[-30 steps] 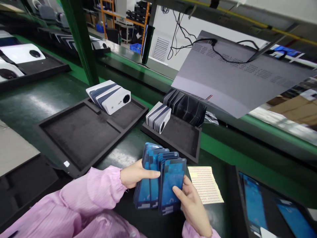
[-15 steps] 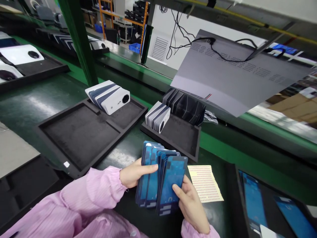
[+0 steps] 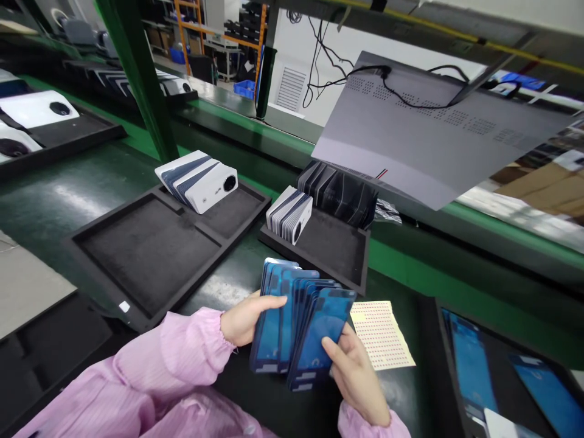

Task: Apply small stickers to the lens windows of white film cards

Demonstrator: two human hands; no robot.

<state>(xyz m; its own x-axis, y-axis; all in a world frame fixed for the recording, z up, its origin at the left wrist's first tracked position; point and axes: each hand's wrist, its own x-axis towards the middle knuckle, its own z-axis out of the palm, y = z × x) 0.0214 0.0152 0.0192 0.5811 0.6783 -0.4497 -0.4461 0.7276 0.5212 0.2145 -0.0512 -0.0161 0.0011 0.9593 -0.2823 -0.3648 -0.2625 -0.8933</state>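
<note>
A fanned stack of blue film-covered phone back panels (image 3: 312,328) is held between my two hands over the bench. My left hand (image 3: 249,316) grips the left part, thumb lying across the front. On the right, my right hand (image 3: 353,371) pinches the edge of the front panels, its thumb on the blue face. Just right of the stack lies a yellow sticker sheet (image 3: 383,334) with rows of small red marks. Beyond my hands, a black tray (image 3: 335,243) holds a row of white-faced panels (image 3: 289,214) and a row of dark ones (image 3: 340,191).
Left of my hands sits a larger black tray (image 3: 150,249) with white and blue-grey panels (image 3: 198,179) at its back. Another tray at right holds blue panels (image 3: 469,362). A grey metal sheet (image 3: 438,128) hangs above the bench; a green post (image 3: 141,79) stands at left.
The panels in my hands have fanned wider, the right-hand ones moving slightly right with my right hand. My left hand stays nearly in place. The view has shifted slightly.
</note>
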